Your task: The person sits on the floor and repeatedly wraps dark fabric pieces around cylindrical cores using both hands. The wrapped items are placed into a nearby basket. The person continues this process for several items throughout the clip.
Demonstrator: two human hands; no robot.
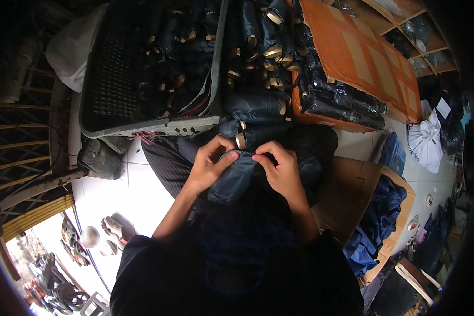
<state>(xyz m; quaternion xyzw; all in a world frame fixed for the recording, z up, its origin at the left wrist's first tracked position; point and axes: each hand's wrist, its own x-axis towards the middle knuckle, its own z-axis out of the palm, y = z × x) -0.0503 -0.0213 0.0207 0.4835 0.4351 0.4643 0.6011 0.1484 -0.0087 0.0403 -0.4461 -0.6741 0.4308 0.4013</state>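
Observation:
In front of my body, both hands pinch the top edge of a dark blue-grey fabric pouch (230, 181). My left hand (211, 164) grips the edge on the left with thumb and fingertips. At the right end of the same edge, my right hand (280, 167) pinches the cloth in the same way. The pouch's mouth is drawn out between them, and its body hangs toward me. Just beyond the fingertips lies a dark cloth-wrapped roll (260, 134) with a pale tan end piece (240, 140), perhaps a folded umbrella.
A dark plastic crate (166, 126) of similar rolls stands ahead on the left. More rolls (255, 105) are heaped beside it. An orange carton (353, 47) stands at far right, above black plastic-wrapped packs (342, 105). An open cardboard box (347, 195) with blue cloth (376, 226) sits right.

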